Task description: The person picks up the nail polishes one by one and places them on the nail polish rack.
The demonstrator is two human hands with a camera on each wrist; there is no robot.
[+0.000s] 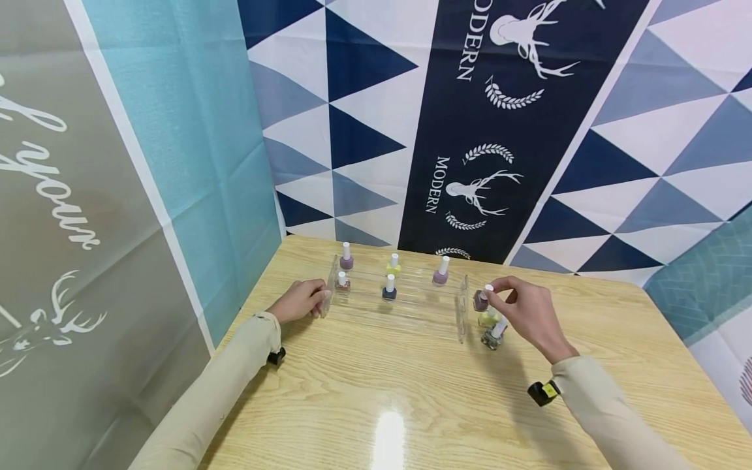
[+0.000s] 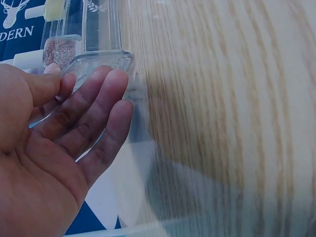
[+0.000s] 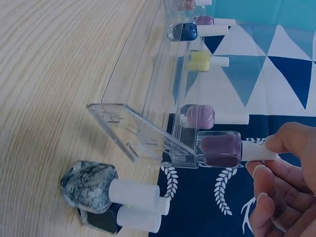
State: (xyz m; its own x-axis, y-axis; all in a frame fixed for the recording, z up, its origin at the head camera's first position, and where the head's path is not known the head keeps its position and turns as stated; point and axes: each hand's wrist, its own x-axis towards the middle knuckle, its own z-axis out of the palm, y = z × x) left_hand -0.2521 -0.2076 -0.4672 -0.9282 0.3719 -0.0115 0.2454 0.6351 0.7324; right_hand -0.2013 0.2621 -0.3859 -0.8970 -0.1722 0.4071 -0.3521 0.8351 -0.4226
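My right hand (image 1: 531, 313) pinches the white cap of a purple nail polish bottle (image 3: 221, 149) between thumb and fingers. That bottle is held beside the right end panel of a clear tiered rack (image 1: 462, 307). At the rack's other end, my left hand (image 1: 301, 300) grips the left end panel (image 2: 106, 58) with its fingertips. On the rack's back tier stand a purple bottle (image 1: 346, 261), a yellow one (image 1: 393, 267) and a lilac one (image 1: 440, 277). A glittery pink bottle (image 1: 343, 285) and a dark blue bottle (image 1: 389, 292) occupy the tier in front.
Right of the rack, below my right hand, a flecked grey bottle (image 1: 492, 337) and a yellow bottle (image 1: 487, 318) sit close together on the wooden table (image 1: 329, 405). Patterned cloth (image 1: 364, 150) hangs behind the table, with a grey and teal cloth (image 1: 194, 130) along the left.
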